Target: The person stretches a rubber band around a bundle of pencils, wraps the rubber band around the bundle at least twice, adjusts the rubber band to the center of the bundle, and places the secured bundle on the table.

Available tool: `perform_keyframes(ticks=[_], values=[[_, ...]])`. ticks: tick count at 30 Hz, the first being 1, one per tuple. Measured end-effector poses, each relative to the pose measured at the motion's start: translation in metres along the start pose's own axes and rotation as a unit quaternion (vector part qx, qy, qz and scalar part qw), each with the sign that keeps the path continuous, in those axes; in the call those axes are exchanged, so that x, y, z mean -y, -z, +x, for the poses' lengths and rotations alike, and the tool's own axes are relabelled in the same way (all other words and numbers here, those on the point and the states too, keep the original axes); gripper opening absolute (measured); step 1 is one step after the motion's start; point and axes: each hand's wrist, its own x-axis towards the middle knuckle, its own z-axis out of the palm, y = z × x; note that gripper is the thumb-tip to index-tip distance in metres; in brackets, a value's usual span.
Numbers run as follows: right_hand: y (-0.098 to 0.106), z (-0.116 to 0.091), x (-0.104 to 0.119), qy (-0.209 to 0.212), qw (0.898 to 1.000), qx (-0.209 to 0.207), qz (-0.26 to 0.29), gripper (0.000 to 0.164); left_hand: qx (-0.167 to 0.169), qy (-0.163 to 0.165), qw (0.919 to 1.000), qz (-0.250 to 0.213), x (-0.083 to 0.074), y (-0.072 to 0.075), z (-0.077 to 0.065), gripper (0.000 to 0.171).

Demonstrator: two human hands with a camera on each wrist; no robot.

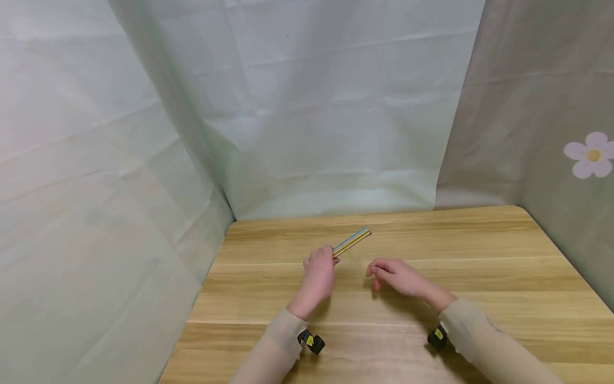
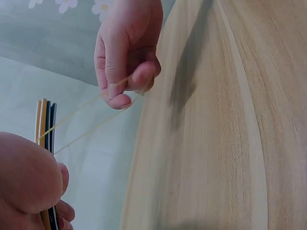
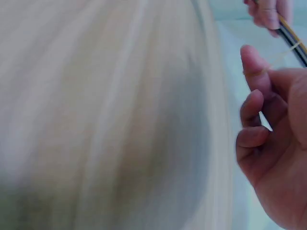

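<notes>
My left hand (image 1: 318, 271) grips a bundle of slim, pencil-like sticks (image 1: 353, 242) in blue, white, yellow and black, pointing up and to the right in the head view. A thin yellowish rubber band (image 2: 72, 115) loops round the bundle and stretches across to my right hand (image 1: 397, 277). In the left wrist view its far end is hooked on the curled fingers and thumb. The right wrist view shows the band (image 3: 297, 44) pulled from the sticks towards that hand. The lower part of the bundle is hidden inside the left hand.
Both hands are above a wood-grain table (image 1: 364, 352). Pale cloth (image 1: 326, 133) hangs behind and at the sides, with a flower print (image 1: 594, 155) at the right. Each wrist carries a small black camera on a strap.
</notes>
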Motion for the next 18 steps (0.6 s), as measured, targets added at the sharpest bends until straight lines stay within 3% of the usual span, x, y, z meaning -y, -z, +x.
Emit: perform_keyframes(ticks=[5, 9, 11, 13, 15, 18], values=[[0.003, -0.002, 0.004, 0.029, 0.998, 0.054, -0.008, 0.018, 0.016, 0.02, 0.9995, -0.018, 0.002, 0.002, -0.001, 0.017], [-0.007, -0.005, 0.012, 0.144, 0.989, 0.038, -0.02, 0.016, 0.027, 0.036, 0.9988, -0.02, 0.004, 0.001, -0.005, 0.019], [-0.015, -0.006, 0.019, 0.216, 0.976, 0.012, -0.026, 0.021, 0.035, 0.041, 0.9984, -0.019, 0.005, -0.001, -0.007, 0.02], [-0.024, -0.007, 0.027, 0.259, 0.966, -0.006, 0.002, 0.03, 0.038, 0.046, 0.9981, -0.017, 0.007, -0.005, -0.01, 0.02], [-0.032, -0.009, 0.036, 0.253, 0.966, -0.021, 0.051, 0.039, 0.034, 0.052, 0.9978, -0.024, 0.009, -0.007, -0.012, 0.018], [-0.041, -0.012, 0.045, 0.173, 0.971, -0.041, 0.162, 0.049, 0.017, 0.061, 0.9974, -0.033, 0.01, -0.008, -0.012, 0.016]])
